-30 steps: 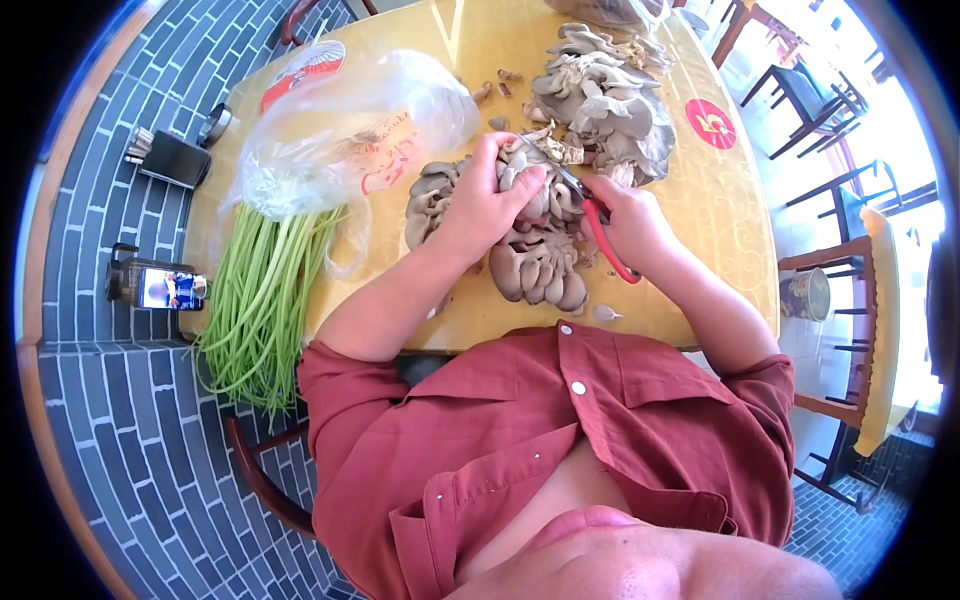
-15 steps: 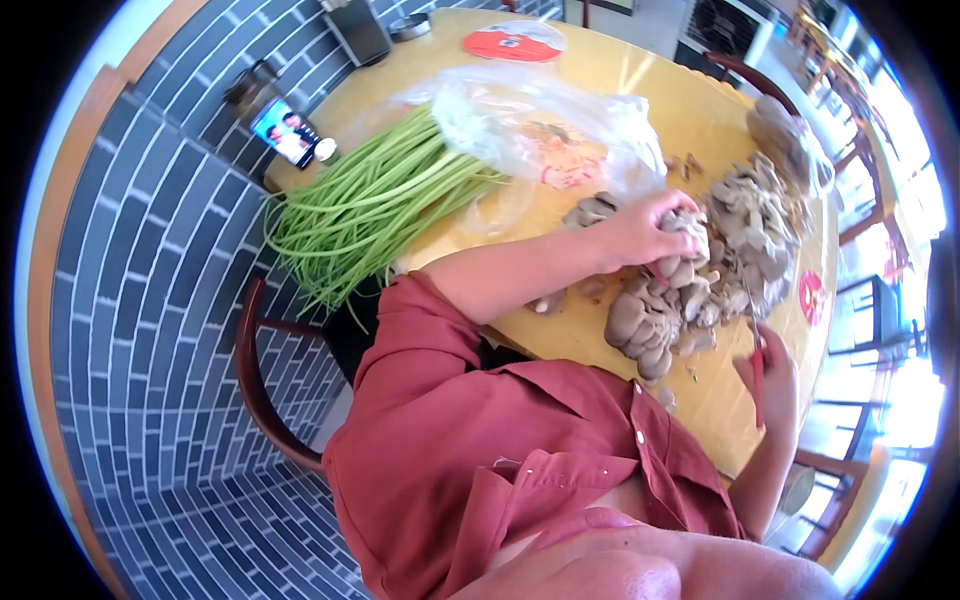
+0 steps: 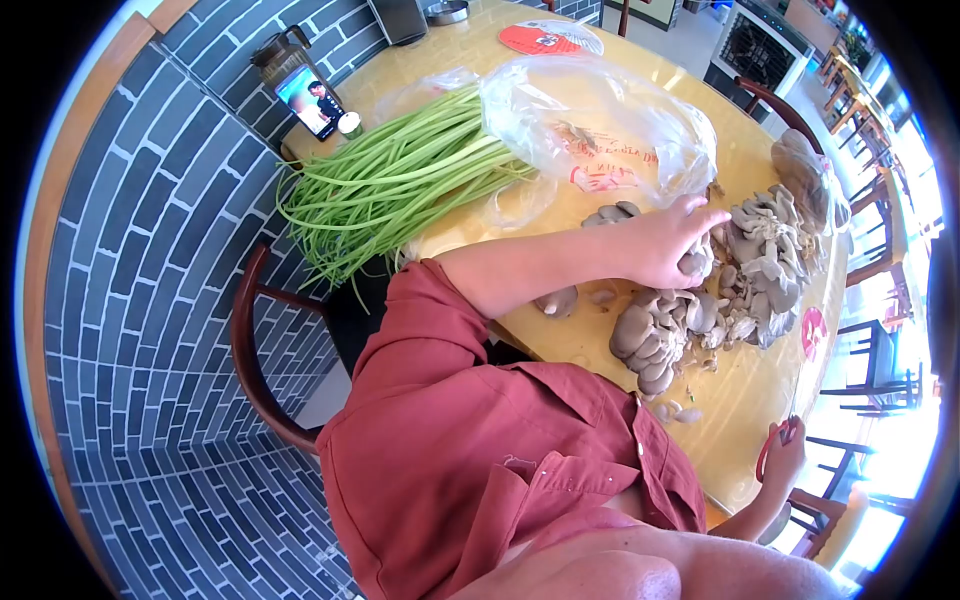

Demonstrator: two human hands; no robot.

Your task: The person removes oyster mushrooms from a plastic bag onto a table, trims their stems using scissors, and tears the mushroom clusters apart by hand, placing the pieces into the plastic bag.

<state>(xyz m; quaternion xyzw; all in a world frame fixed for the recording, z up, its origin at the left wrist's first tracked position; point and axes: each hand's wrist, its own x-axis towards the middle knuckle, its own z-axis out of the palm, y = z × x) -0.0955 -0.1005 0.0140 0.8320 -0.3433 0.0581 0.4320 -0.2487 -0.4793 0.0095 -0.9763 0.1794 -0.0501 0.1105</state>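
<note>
The left hand (image 3: 678, 243) spreads round a mushroom cluster (image 3: 696, 262), grip firmness unclear; the right hand (image 3: 785, 452) holds red-handled scissors (image 3: 764, 458) near the edge of the counter (image 3: 735, 425); slackening could drop them.

Head camera: worn on the person's head, it looks forward and steeply down, very wide, with rounded black edges.
Red shirt (image 3: 500, 420): very near, big in the lower part.
Mushrooms (image 3: 650, 335): a little farther, right of the centre, seen from above.
Table (image 3: 740, 430): its top lies slanting across the view.
Brick wall (image 3: 150, 300): fills the left side.
Chairs (image 3: 872, 365): far and small, rightmost.
</note>
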